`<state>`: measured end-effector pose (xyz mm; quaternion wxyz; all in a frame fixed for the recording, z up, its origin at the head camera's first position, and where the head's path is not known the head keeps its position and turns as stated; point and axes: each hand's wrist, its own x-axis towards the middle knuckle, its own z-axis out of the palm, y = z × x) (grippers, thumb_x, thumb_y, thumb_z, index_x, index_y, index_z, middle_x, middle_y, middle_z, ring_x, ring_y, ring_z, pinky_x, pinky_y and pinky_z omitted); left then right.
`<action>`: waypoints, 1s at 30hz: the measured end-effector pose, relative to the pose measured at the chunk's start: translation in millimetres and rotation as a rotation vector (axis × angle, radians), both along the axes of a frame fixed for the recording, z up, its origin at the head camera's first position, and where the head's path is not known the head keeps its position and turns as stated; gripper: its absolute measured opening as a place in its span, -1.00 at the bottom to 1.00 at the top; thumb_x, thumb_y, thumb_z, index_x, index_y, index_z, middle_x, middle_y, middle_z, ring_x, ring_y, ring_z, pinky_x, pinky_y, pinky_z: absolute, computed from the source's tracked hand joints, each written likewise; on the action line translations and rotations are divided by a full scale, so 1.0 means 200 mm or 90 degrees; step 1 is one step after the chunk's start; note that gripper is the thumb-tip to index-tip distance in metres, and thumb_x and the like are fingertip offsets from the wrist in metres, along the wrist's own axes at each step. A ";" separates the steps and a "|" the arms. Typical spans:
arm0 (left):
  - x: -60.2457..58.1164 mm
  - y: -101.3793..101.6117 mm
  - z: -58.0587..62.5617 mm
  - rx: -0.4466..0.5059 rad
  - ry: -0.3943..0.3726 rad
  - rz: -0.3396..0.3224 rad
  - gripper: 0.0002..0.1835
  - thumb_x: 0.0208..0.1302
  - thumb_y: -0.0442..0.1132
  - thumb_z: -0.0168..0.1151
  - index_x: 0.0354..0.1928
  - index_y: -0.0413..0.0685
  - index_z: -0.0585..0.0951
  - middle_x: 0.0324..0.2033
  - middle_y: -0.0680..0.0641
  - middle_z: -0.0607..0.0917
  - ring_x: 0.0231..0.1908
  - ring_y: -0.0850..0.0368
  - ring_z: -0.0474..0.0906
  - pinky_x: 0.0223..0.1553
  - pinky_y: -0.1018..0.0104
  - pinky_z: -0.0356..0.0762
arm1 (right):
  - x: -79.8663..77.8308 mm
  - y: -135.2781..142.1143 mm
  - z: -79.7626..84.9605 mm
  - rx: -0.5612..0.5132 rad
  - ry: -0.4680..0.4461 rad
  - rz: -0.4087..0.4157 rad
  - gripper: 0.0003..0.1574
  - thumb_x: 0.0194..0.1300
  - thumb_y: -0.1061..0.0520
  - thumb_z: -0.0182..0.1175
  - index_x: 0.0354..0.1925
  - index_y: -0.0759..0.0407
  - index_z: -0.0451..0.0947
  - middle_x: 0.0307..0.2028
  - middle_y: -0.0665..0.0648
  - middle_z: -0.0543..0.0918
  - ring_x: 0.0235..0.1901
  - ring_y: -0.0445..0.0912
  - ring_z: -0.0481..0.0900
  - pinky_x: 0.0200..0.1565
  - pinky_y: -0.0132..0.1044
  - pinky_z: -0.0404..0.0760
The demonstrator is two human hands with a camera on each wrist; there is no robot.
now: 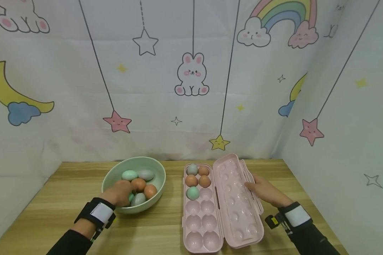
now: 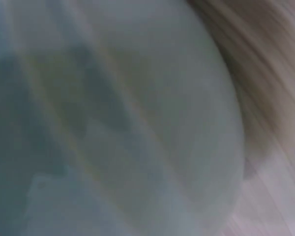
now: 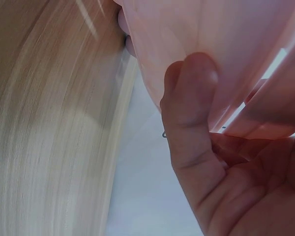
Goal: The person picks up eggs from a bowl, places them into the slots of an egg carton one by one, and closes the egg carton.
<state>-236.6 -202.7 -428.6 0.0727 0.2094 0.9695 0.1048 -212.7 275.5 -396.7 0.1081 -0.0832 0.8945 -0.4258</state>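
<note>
My left hand reaches into a pale green bowl, over a green egg and beside a grey egg. Its fingertips are hidden, so I cannot tell whether they grip an egg. Brown eggs, another grey egg and a light green egg lie in the same bowl. To the right stands an open pink egg carton; several eggs fill its far cups, the nearest being a green egg. My right hand holds the carton's lid at its outer edge, thumb on the surface.
Both bowl and carton stand on a wooden table. A white patterned cloth hangs behind the table and along its sides. The left wrist view is blurred, with the bowl's smooth wall filling most of it.
</note>
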 end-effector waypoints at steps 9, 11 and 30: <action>-0.01 0.02 0.08 0.063 0.055 -0.038 -0.71 -0.14 -0.46 0.30 -0.30 -0.12 0.52 -0.45 -0.03 0.43 -0.42 0.07 0.35 -0.35 0.17 0.36 | 0.00 0.00 0.01 -0.006 0.004 0.018 -0.28 0.46 0.17 -0.15 0.45 0.44 -0.04 0.29 0.46 0.29 0.18 0.23 0.39 0.06 0.06 0.44; -0.01 0.04 0.10 0.060 0.087 -0.032 -0.69 -0.06 -0.40 0.31 -0.18 -0.20 0.54 -0.38 -0.10 0.45 -0.39 0.06 0.39 -0.35 0.15 0.40 | 0.01 0.00 0.01 -0.008 0.003 0.022 -0.28 0.46 0.17 -0.15 0.45 0.45 -0.04 0.28 0.46 0.28 0.18 0.23 0.39 0.06 0.06 0.44; 0.00 0.41 0.26 0.125 0.129 -0.063 -0.75 0.34 -0.24 0.12 0.01 -0.16 0.45 -0.19 -0.16 0.48 -0.33 0.11 0.47 -0.28 0.22 0.46 | -0.01 0.01 -0.01 -0.037 0.004 0.031 -0.30 0.47 0.21 -0.18 0.45 0.45 -0.07 0.30 0.48 0.24 0.19 0.24 0.37 0.06 0.03 0.45</action>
